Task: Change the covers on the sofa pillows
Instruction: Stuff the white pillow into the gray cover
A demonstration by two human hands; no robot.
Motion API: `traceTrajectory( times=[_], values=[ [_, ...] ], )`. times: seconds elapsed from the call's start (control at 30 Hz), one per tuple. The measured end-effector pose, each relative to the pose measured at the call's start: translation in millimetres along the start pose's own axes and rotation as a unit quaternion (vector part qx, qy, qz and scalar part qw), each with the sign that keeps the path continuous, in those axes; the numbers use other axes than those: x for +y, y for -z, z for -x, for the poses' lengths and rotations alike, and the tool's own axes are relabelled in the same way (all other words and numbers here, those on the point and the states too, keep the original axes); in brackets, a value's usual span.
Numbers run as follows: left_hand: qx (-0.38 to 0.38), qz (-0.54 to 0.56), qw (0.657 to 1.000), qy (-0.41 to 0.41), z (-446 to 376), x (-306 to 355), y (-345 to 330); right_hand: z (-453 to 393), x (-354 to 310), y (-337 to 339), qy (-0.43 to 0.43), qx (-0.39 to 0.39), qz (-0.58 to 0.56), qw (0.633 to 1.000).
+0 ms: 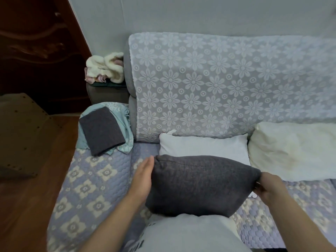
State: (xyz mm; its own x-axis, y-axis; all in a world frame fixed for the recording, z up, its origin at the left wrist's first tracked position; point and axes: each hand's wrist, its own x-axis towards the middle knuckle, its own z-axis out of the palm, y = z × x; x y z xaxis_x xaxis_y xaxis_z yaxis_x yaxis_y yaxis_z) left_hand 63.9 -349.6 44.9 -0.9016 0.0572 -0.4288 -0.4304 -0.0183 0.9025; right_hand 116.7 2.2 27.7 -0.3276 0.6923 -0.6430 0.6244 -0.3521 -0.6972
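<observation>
A pillow in a dark grey cover [198,184] is held up in front of me above the sofa seat [94,180]. My left hand [142,176] presses flat against its left side with straight fingers. My right hand [268,186] pinches its right corner, where a bit of white shows below. Behind it a bare white pillow [203,147] leans on the backrest, and a larger cream pillow [294,151] lies to the right. A folded dark grey cover [101,130] lies on a pale teal patterned cloth [125,124] on the sofa's left arm.
The backrest wears a white flower-lace throw [218,84]. A fluffy cream bundle [105,70] sits on a small stand at the sofa's far left. Dark wooden furniture [36,42] and a wood floor [27,197] lie to the left. My grey-clothed body [190,235] fills the bottom edge.
</observation>
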Motion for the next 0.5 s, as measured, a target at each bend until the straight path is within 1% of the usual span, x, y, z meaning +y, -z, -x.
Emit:
traceTrajectory(
  times=[0.03, 0.07, 0.1, 0.13, 0.17, 0.2, 0.23, 0.27, 0.3, 0.33, 0.37, 0.43, 0.5],
  values=[
    [-0.002, 0.004, 1.0, 0.01, 10, -3, -4, 2, -2, 5, 0.061, 0.048, 0.091, 0.993],
    [-0.009, 0.012, 1.0, 0.022, 17, -7, -6, 8, -6, 9, 0.139, 0.106, 0.182, 0.968],
    [-0.018, 0.006, 0.999, 0.038, 22, -11, -8, 20, -9, 10, 0.222, 0.147, 0.245, 0.932],
    [-0.032, 0.006, 0.999, 0.043, 25, -12, -8, 36, -13, 6, 0.302, 0.15, 0.269, 0.902],
    [-0.047, 0.003, 0.998, 0.044, 29, -10, -9, 56, -17, -2, 0.384, 0.121, 0.273, 0.874],
    [-0.06, 0.009, 0.997, 0.04, 30, -10, -7, 79, -18, -13, 0.464, 0.068, 0.277, 0.839],
    [-0.071, 0.012, 0.997, 0.035, 32, -8, -6, 99, -17, -25, 0.526, -0.012, 0.284, 0.802],
    [-0.073, 0.013, 0.997, 0.021, 33, -6, -6, 120, -13, -38, 0.564, -0.102, 0.296, 0.764],
    [-0.063, 0.0, 0.998, -0.002, 32, -6, -5, 135, -8, -50, 0.58, -0.183, 0.312, 0.729],
    [-0.057, -0.02, 0.998, -0.028, 32, -5, -3, 145, -2, -61, 0.587, -0.239, 0.329, 0.7],
    [-0.056, -0.044, 0.997, -0.044, 33, -3, -3, 151, 4, -72, 0.588, -0.266, 0.342, 0.683],
    [-0.049, -0.074, 0.994, -0.067, 34, -2, -1, 154, 13, -86, 0.586, -0.269, 0.348, 0.681],
    [-0.022, -0.118, 0.987, -0.109, 37, 1, -2, 153, 16, -90, 0.593, -0.262, 0.35, 0.676]
  ],
)
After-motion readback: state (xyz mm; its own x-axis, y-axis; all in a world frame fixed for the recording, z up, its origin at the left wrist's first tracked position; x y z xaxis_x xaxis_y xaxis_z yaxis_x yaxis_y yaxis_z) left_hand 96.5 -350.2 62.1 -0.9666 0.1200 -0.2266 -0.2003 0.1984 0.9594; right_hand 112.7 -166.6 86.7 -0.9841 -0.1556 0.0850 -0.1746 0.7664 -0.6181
